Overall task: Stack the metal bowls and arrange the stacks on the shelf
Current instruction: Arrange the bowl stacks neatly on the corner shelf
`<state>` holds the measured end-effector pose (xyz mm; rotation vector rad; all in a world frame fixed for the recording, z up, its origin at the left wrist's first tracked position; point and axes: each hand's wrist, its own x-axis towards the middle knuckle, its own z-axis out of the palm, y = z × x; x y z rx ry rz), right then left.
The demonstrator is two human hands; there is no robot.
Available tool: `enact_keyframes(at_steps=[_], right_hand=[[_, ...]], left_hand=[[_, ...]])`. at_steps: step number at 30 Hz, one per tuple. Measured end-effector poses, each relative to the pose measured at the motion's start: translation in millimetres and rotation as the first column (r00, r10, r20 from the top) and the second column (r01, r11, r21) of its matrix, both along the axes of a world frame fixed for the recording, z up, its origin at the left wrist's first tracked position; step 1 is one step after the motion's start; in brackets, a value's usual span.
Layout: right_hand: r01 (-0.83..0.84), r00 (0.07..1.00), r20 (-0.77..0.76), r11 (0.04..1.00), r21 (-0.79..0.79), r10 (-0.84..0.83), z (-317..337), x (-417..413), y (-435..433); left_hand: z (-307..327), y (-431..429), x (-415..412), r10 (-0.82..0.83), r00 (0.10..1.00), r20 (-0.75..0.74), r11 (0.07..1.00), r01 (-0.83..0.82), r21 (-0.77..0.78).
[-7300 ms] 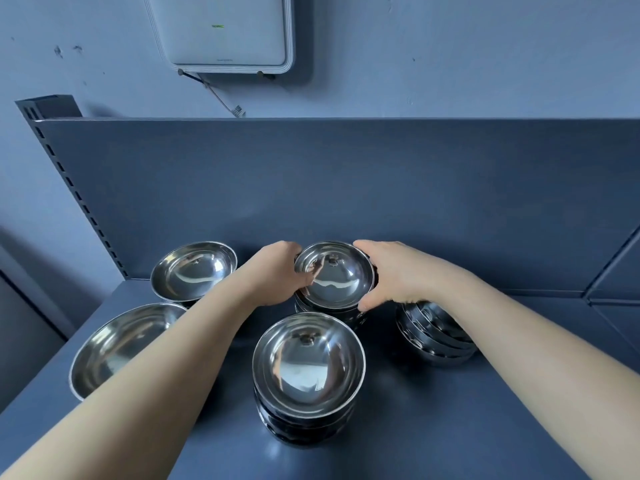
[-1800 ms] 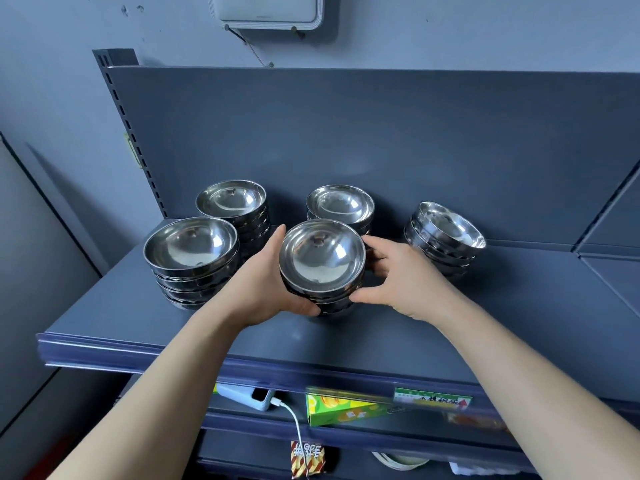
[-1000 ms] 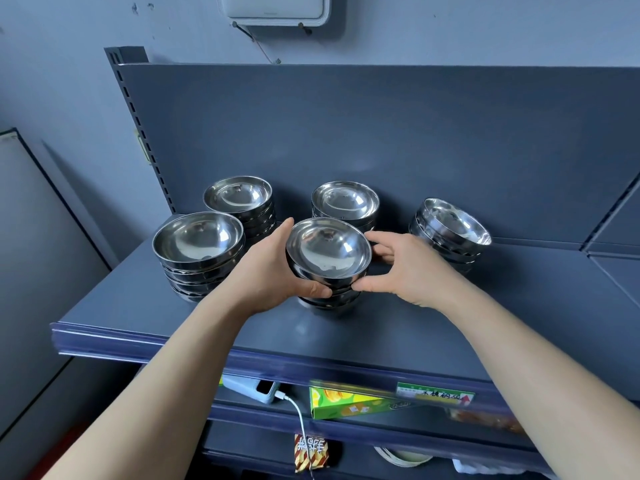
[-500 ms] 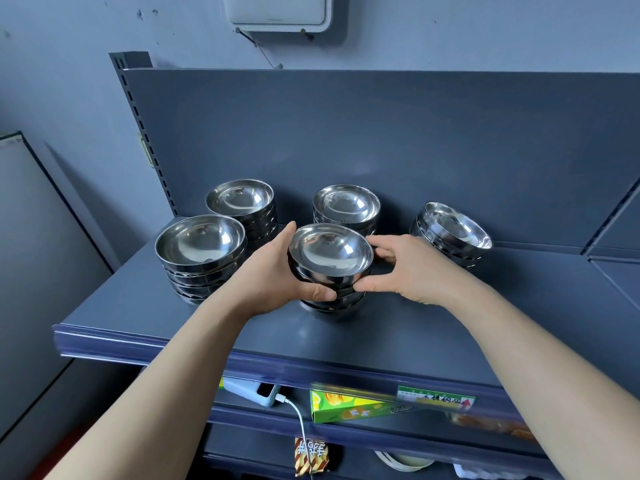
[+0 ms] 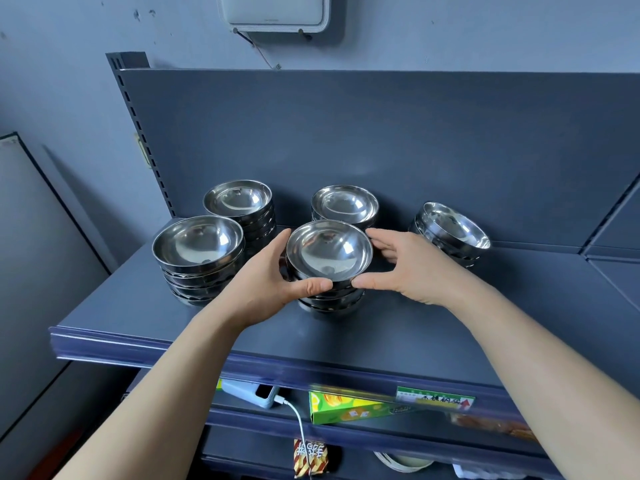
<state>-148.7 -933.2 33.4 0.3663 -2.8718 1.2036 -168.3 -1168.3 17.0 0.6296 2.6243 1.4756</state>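
Note:
Several stacks of shiny metal bowls stand on the dark blue shelf (image 5: 433, 341). The front middle stack (image 5: 329, 258) sits between my hands. My left hand (image 5: 266, 285) grips its left side, thumb curled along the front under the top rim. My right hand (image 5: 405, 265) grips its right side, thumb at the front, fingers behind. Other stacks stand at the front left (image 5: 197, 254), back left (image 5: 239, 206) and back middle (image 5: 344, 204). A tilted stack (image 5: 450, 230) leans at the right near the back panel.
The shelf's back panel (image 5: 381, 133) rises just behind the stacks. A perforated upright (image 5: 138, 126) stands at the left. Below the front edge, a lower shelf holds a white charger with cable (image 5: 249, 394), a green box (image 5: 346, 408) and a price label (image 5: 434, 400).
Over the last second both hands have stayed on the front middle stack and shifted it slightly. Seven seconds ago they held the back middle stack, and loose bowls lay at the left.

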Motion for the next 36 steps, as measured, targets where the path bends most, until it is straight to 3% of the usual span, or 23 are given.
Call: enact_keyframes(at_steps=[4, 10, 17, 20, 26, 36], right_hand=[[0.016, 0.997, 0.073, 0.998, 0.063, -0.021, -8, -2, 2], [0.058, 0.998, 0.035, 0.998, 0.035, -0.059, -29, -8, 2], [0.056, 0.998, 0.014, 0.998, -0.030, -0.056, -32, -6, 2], [0.064, 0.997, 0.042, 0.998, -0.008, -0.063, -33, -7, 1], [0.040, 0.999, 0.028, 0.998, -0.045, -0.039, -28, -6, 2], [0.052, 0.998, -0.019, 0.998, -0.045, -0.053, -17, -5, 6]], left_hand=[[-14, -2, -2, -0.021, 0.998, 0.062, 0.999, 0.023, -0.039], [-26, 0, -2, 0.056, 0.998, -0.009, 0.994, -0.057, -0.090], [-19, -2, -3, 0.047, 0.995, -0.085, 0.997, -0.051, -0.050], [-16, 0, -4, 0.040, 0.993, -0.109, 0.994, -0.051, -0.101], [-20, -2, -7, 0.048, 0.999, -0.011, 0.995, -0.049, -0.085], [-22, -1, -5, 0.039, 0.999, 0.013, 0.996, -0.038, -0.082]])
